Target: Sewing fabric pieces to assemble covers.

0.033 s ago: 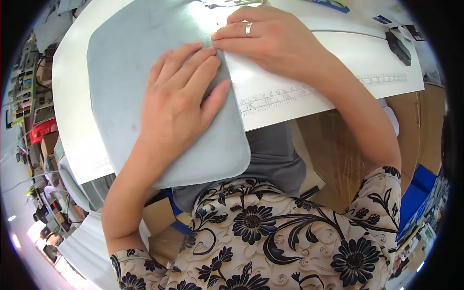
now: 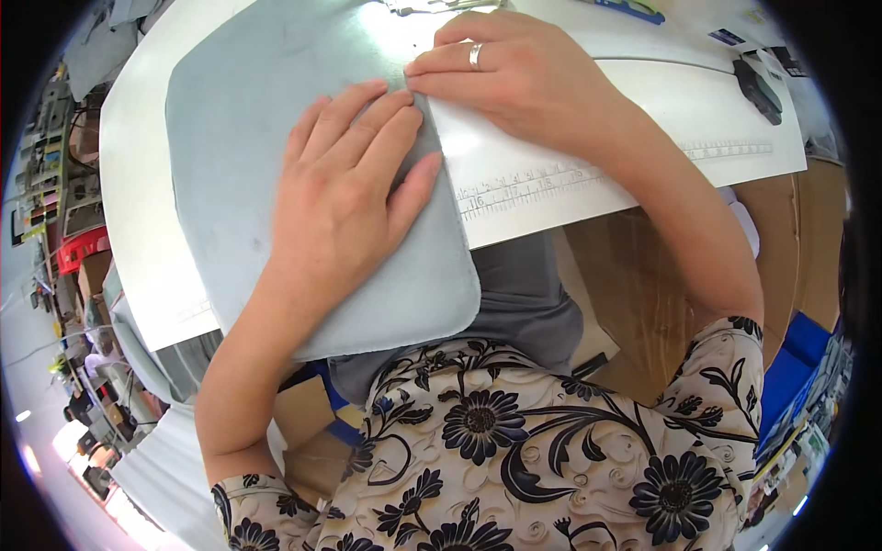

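Nearest the body, the person's floral garment (image 2: 560, 450) and grey-clad lap sit below the desk (image 2: 684, 106). Grey sheet (image 2: 404, 308), rounded at its near right corner, lies flat on the white desktop; near end overhangs the desk edge toward the lap. Left hand (image 2: 347, 188) rests palm down on the sheet, fingers loosely spread, thumb near the right edge, grasping nothing. Right of the sheet, a ruler scale (image 2: 524, 188) runs along the desk. Farther up, right hand (image 2: 519, 83), wearing 1 ring, has its fingers drawn narrow, tips at the sheet's right edge; pinch or mere press, cannot tell. Progress, judged: sheet laid out and steadied, edge attended at 1 spot; how much edge remains is not evident, no finished stretch distinguishable. Beyond: a dark tool (image 2: 758, 94) at far right, small metal pieces (image 2: 446, 5) and a blue tool (image 2: 634, 11) at the top.
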`<action>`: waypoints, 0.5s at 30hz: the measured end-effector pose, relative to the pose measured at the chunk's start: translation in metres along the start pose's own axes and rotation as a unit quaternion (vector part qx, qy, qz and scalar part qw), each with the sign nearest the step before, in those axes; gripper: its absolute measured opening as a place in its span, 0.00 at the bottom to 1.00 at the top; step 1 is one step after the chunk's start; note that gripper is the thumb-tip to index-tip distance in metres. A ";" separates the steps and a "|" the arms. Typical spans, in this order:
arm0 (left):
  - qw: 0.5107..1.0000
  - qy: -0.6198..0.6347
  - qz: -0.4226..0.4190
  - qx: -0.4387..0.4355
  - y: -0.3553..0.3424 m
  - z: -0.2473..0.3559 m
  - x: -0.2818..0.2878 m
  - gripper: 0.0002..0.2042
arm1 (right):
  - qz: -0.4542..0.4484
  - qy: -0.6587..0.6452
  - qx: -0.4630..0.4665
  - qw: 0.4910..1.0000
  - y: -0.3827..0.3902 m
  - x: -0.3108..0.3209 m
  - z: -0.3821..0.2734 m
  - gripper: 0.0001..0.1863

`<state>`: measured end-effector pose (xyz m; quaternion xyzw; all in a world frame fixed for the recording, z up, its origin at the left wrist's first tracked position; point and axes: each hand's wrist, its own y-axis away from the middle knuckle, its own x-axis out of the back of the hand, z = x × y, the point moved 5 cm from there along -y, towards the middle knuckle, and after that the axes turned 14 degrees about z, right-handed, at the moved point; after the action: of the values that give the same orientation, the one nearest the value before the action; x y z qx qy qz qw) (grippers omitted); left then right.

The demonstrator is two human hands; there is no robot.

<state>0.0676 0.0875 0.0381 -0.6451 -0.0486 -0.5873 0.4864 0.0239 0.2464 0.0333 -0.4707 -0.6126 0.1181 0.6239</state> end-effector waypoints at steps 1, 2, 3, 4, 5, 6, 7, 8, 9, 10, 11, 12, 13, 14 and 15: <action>1.000 0.001 0.004 -0.003 0.000 0.000 -0.001 0.14 | 0.000 0.001 -0.001 1.000 0.000 0.000 0.000 0.09; 1.000 0.003 0.004 -0.003 0.000 0.000 0.000 0.14 | 0.008 -0.005 -0.005 1.000 -0.001 0.001 -0.001 0.08; 1.000 0.008 0.001 0.000 -0.001 0.000 0.000 0.14 | 0.017 -0.011 -0.008 1.000 -0.001 0.001 -0.001 0.07; 1.000 0.015 -0.003 0.003 -0.002 -0.001 0.001 0.14 | 0.016 -0.011 -0.010 1.000 0.001 -0.002 0.004 0.07; 1.000 0.017 -0.003 0.004 -0.003 -0.001 0.001 0.14 | 0.053 0.086 0.090 0.991 0.002 -0.004 0.002 0.07; 1.000 0.021 -0.003 0.000 -0.004 0.000 0.001 0.14 | 0.090 0.181 0.189 0.961 0.005 -0.005 -0.003 0.07; 1.000 0.024 -0.003 -0.005 -0.005 0.000 0.000 0.14 | 0.088 0.181 0.188 0.962 0.008 -0.002 -0.004 0.07; 1.000 0.024 -0.003 -0.002 -0.005 -0.001 0.001 0.14 | 0.047 0.086 0.083 0.992 0.000 0.003 -0.005 0.07; 1.000 0.024 -0.003 -0.004 -0.004 -0.002 0.002 0.14 | 0.006 -0.011 -0.023 1.000 -0.003 0.001 -0.001 0.08; 1.000 0.024 -0.004 -0.006 -0.003 -0.003 0.002 0.14 | 0.004 -0.013 -0.022 1.000 -0.001 -0.004 0.004 0.08; 1.000 0.025 -0.005 -0.006 -0.005 -0.003 0.002 0.14 | 0.045 0.077 0.070 0.994 0.001 -0.006 0.004 0.08; 1.000 0.030 -0.004 -0.007 -0.008 -0.004 0.001 0.14 | 0.085 0.164 0.161 0.969 0.004 -0.006 -0.001 0.08; 0.999 0.035 -0.003 -0.009 -0.011 -0.004 0.000 0.15 | 0.084 0.165 0.160 0.970 0.008 -0.003 -0.001 0.08; 0.999 0.035 -0.005 -0.008 -0.011 -0.005 -0.001 0.15 | 0.049 0.100 0.073 0.991 0.001 -0.001 0.000 0.09; 1.000 0.029 0.000 -0.010 -0.012 -0.006 -0.002 0.15 | 0.012 0.035 -0.015 0.999 -0.003 -0.002 0.003 0.09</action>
<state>0.0551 0.0905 0.0420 -0.6323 -0.0286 -0.6066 0.4810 0.0194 0.2450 0.0335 -0.4914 -0.5865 0.0996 0.6361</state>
